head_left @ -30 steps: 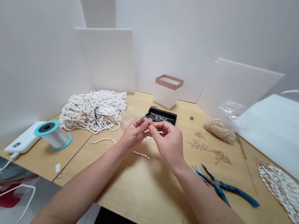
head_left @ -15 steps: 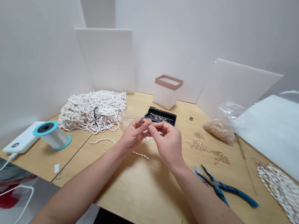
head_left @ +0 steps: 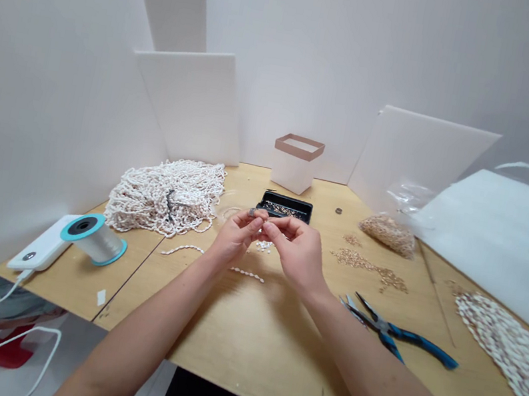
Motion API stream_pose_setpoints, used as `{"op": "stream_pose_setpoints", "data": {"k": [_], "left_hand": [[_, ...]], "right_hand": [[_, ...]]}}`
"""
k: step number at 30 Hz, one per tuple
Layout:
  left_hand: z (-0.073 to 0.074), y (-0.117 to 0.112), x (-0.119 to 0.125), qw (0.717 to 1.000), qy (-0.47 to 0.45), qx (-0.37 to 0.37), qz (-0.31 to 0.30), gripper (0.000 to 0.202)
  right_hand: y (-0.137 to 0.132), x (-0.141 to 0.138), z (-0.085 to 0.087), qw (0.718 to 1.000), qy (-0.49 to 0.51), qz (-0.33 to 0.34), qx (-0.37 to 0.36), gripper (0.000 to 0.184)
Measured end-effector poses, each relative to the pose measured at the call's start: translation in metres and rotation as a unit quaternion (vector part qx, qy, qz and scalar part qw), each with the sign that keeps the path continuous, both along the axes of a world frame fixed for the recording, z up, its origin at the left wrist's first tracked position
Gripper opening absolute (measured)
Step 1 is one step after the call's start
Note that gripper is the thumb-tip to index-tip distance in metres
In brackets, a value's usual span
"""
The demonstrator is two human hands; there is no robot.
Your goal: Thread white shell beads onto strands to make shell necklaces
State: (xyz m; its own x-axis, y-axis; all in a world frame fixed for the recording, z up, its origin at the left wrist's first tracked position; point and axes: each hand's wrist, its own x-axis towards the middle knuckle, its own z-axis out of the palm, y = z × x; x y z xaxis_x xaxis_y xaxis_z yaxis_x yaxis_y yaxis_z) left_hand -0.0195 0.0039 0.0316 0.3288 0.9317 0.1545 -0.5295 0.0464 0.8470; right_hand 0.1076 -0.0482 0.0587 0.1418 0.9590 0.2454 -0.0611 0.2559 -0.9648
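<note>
My left hand (head_left: pixel 236 237) and my right hand (head_left: pixel 299 251) meet above the wooden table (head_left: pixel 247 330), fingertips pinched together on something tiny that I cannot make out. A short strand of white beads (head_left: pixel 246 273) lies on the table just below them, and another short strand (head_left: pixel 183 249) lies to the left. A black tray (head_left: pixel 286 206) of small metal parts sits right behind my fingers.
A big heap of white bead strands (head_left: pixel 166 195) lies at the left, a spool of clear cord (head_left: pixel 94 238) on a white device nearer me. Blue-handled pliers (head_left: pixel 394 331) lie right, with gold findings (head_left: pixel 370 264), a bag (head_left: pixel 389 232), more bead strands (head_left: pixel 508 343). A white box (head_left: pixel 295 163) stands behind.
</note>
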Motion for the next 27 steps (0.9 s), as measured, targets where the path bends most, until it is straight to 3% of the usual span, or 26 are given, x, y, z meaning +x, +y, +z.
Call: {"op": "stream_pose_setpoints", "data": {"k": [6,15,22,27], "left_hand": [[-0.004,0.006,-0.004,0.998,0.040,0.056,0.014,0.025],[-0.003,0.008,-0.008,0.995,0.071,0.070,0.020,0.022],[-0.009,0.011,-0.009,0.987,0.108,0.118,0.018,0.019],[-0.008,0.009,-0.007,0.977,0.142,0.156,0.035,0.020]], "right_hand": [[0.003,0.002,-0.003,0.999,0.038,0.018,-0.008,0.026],[0.007,0.010,-0.003,0.999,-0.002,0.032,-0.021,0.027],[0.013,0.028,0.008,0.990,-0.083,0.098,-0.056,0.039],[0.017,0.033,0.006,0.989,-0.105,0.098,-0.046,0.033]]}}
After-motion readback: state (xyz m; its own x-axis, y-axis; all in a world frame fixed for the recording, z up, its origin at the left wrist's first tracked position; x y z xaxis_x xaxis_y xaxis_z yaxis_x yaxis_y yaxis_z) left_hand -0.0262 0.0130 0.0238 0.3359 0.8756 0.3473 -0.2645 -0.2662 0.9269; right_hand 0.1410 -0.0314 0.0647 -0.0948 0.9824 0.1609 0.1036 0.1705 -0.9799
